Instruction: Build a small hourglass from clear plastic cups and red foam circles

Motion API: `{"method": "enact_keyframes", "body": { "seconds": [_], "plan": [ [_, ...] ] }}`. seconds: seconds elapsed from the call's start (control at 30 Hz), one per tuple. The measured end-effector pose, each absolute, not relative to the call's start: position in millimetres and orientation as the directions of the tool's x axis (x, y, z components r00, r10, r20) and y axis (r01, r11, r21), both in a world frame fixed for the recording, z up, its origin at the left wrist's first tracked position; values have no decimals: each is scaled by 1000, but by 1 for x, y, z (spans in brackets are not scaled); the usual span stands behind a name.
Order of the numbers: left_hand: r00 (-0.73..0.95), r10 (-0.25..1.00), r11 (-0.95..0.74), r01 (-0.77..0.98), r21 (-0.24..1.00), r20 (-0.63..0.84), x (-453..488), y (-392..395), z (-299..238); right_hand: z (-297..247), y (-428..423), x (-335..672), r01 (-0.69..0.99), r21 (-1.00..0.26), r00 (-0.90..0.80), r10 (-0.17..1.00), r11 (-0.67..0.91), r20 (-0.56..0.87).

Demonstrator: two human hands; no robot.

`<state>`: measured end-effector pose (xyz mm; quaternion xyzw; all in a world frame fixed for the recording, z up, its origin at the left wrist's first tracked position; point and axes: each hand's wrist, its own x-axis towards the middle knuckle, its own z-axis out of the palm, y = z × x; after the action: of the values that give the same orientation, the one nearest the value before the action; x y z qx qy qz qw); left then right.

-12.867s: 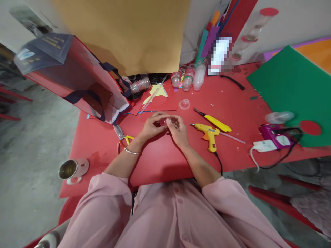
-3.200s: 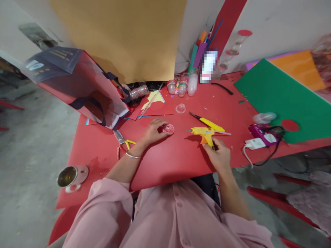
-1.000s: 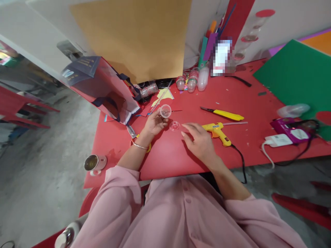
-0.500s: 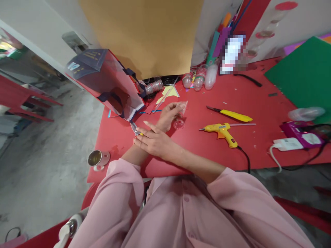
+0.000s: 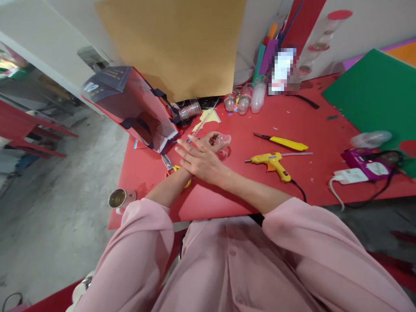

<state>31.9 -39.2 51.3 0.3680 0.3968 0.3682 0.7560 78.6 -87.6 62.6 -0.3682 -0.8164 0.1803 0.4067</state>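
Observation:
My left hand (image 5: pixel 212 142) is closed on a small clear plastic cup (image 5: pixel 224 139), held tilted just above the table. Below it a second clear round plastic piece (image 5: pixel 223 154) rests on the red surface. My right hand (image 5: pixel 202 164) crosses over my left wrist, palm down with its fingers spread, and holds nothing. Scissors (image 5: pixel 167 162) with yellow and red handles lie partly hidden under my left forearm. To the right are a yellow glue gun (image 5: pixel 272 163) with a glue stick in its back and a yellow box cutter (image 5: pixel 287 143).
A metal mug (image 5: pixel 131 197) of liquid stands at the table's left edge. Behind my hands are a paper bag (image 5: pixel 139 108), paper scraps (image 5: pixel 211 118) and stacked clear cups (image 5: pixel 244 103). At the right lie a purple power strip (image 5: pixel 365 164), cords and a green sheet (image 5: pixel 373 95).
My right hand has slid from my left forearm up toward the left wrist and hand, uncovering more of the scissors. The cup in my left hand has turned and come slightly lower.

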Motion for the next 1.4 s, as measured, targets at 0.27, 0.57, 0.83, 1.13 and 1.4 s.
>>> {"method": "enact_keyframes", "body": {
  "seconds": [0.27,0.57,0.83,1.13,1.4],
  "plan": [
    [81,966,253,-95,963,-245,0,-60,74,74,-90,99,577,-593,-270,816,561,511],
    [513,831,390,-261,883,-215,-17,-47,50,65,-165,158,851,-437,76,756,290,650],
    [475,822,518,-392,760,-315,-22,-57,46,51,-146,147,816,-497,90,784,296,614],
    [290,915,399,-550,734,-280,-28,-47,58,47,-160,98,544,-811,57,955,215,291],
    [299,947,289,-631,720,-118,-23,-54,92,48,-154,74,-239,-965,92,986,-110,-136]
  ]
}}
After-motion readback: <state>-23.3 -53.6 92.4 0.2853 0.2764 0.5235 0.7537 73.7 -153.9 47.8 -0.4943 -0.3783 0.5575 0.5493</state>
